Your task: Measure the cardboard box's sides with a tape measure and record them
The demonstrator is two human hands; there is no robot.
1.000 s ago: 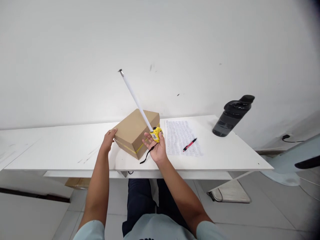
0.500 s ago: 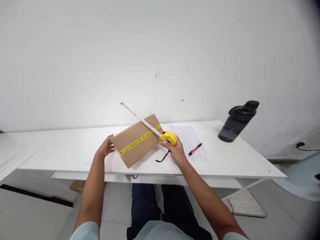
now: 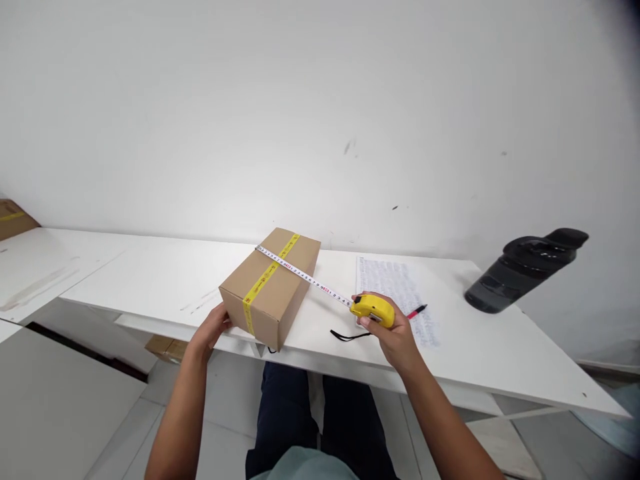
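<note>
A brown cardboard box (image 3: pixel 289 293) with yellow printed tape (image 3: pixel 263 281) along its top lies at a slant on the white table (image 3: pixel 165 273). My left hand (image 3: pixel 213 328) grips its near left corner, fingertips partly hidden by the box. In my right hand (image 3: pixel 395 330) is a yellow tape measure (image 3: pixel 374 309), held to the right of the box. Its white blade (image 3: pixel 320 287) is drawn out leftward over the box's top, the end at the far left edge. A black wrist strap (image 3: pixel 345 337) hangs from the case onto the table.
Beneath and beside my right hand lie a printed sheet (image 3: pixel 387 273) and a red and black pen (image 3: pixel 418 311). A dark bottle (image 3: pixel 520 270) stands at the right. Another taped box (image 3: pixel 15 219) sits at the far left, and a carton (image 3: pixel 167 348) is below the table.
The box has turned, its near end swinging towards me. My right hand has moved right with the tape measure; more blade is out, now across the box top. My left hand has closed on the corner.
</note>
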